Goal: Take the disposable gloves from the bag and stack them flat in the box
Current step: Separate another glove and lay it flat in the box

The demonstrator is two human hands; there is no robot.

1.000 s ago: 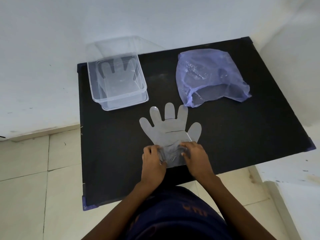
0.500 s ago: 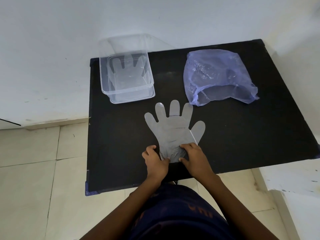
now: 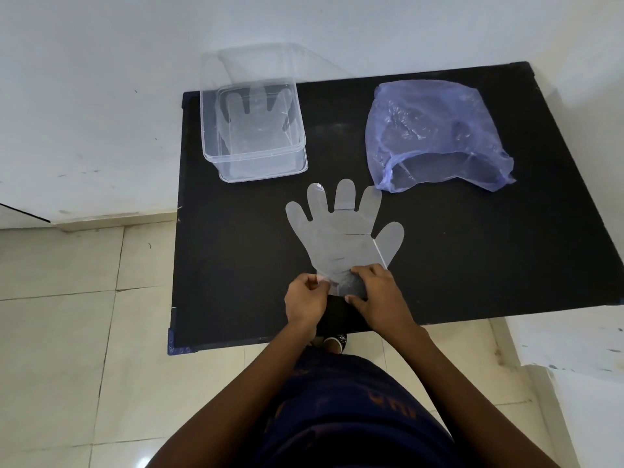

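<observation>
A clear disposable glove [image 3: 341, 231] lies flat on the black table [image 3: 472, 258], fingers pointing away from me. My left hand [image 3: 305, 302] pinches the left corner of its cuff. My right hand [image 3: 378, 295] holds the cuff's right side, fingers pressing on it. At the back left stands the clear plastic box [image 3: 253, 130] with at least one glove lying flat inside. The crumpled blue plastic bag [image 3: 435, 133] lies at the back right, its mouth facing me, with clear plastic dimly visible inside.
The box's clear lid [image 3: 260, 64] leans against the white wall behind it. The table sits in a corner, with walls behind and to the right. Tiled floor lies to the left and below. My dark-clothed lap fills the bottom.
Both hands have drawn the glove's cuff slightly toward me and bunched it. The camera has tilted, so the table sits lower and further right in the view.
</observation>
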